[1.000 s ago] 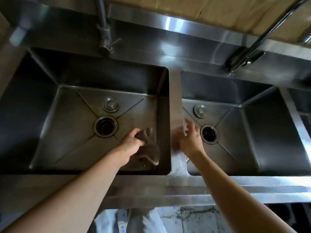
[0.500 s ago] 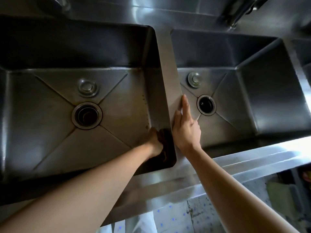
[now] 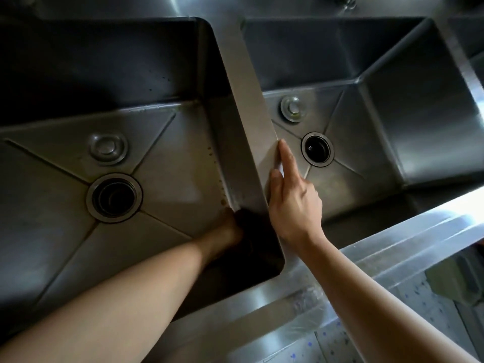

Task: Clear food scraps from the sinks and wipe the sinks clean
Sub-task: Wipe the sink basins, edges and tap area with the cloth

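Since the earlier frame, the left hand [image 3: 230, 229] has slid with its dark cloth [image 3: 251, 231] from the floor of the left sink [image 3: 157, 163] into that basin's near right corner, and the view has dropped closer over both basins. Shadow swallows the cloth and the fingers there, so whether the grip is curled around it cannot be told; the hand is only seen pressed against it. Just right of that grip, the right hand [image 3: 293, 208] lies with fingers straight on the steel divider [image 3: 248, 100] between the basins, its index finger along the divider's edge, holding nothing. Left of the cloth sits the left drain [image 3: 114, 197], with a round stopper [image 3: 108, 149] behind it. Brown specks run along the basin's right floor seam. Beyond the right hand, the right sink [image 3: 419, 113] shows its own drain [image 3: 317, 149] and stopper [image 3: 293, 108].
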`<state>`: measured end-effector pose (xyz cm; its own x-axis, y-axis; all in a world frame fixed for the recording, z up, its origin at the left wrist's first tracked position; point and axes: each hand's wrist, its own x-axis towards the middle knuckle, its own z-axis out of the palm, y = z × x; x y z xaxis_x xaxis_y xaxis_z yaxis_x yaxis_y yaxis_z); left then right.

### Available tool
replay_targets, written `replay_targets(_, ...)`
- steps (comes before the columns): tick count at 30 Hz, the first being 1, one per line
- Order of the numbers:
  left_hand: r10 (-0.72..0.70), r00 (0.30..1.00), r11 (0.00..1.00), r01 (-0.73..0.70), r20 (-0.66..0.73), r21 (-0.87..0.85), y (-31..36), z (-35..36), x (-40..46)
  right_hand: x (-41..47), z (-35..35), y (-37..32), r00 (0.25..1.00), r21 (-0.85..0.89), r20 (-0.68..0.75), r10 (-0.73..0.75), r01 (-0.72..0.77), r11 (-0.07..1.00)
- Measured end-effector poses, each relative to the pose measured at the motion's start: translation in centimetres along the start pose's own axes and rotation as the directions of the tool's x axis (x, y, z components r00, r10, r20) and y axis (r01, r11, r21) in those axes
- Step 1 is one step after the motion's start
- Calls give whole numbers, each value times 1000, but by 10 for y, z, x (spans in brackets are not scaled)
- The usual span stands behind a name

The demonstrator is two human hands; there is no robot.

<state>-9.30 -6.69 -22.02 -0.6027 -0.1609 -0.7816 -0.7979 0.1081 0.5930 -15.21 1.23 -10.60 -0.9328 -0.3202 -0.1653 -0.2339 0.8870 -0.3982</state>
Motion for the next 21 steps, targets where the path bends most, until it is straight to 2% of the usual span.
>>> replay_targets(2, 30, 999, 997, -32, -34, -66, 6, -5, -9, -1, 0, -1, 1000, -7, 6, 15, -15, 1000)
replay_targets(6, 113, 993, 929, -99, 20, -357, 23, -16, -37, -3, -2, -5, 999, -10, 33, 20, -20, 1000)
replay_targets(10, 179, 983, 872, -178, -42, -456, 39, -19, -52, -5, -4, -9, 999, -14, 32, 25, -24, 1000)
replay_targets(12, 192, 973, 886, -227, -126, -404, 41, -19, -46, -5, -4, -8, 1000, -6, 12, 6, -6, 1000)
replay_targets(15, 138, 976, 943, -182, -169, -280, 35, -18, -25, -4, -1, -5, 999, -11, -24, -22, 22, 1000)
replay_targets(19, -44, 975, 996, 26, -216, -85, 27, -13, 14, -2, 3, -2, 997, -18, -58, -42, 41, 999)
replay_targets(21, -125, 970, 992, 116, -207, -51, 22, -12, 28, -3, 3, -2, 997, -8, -58, -43, 42, 999)
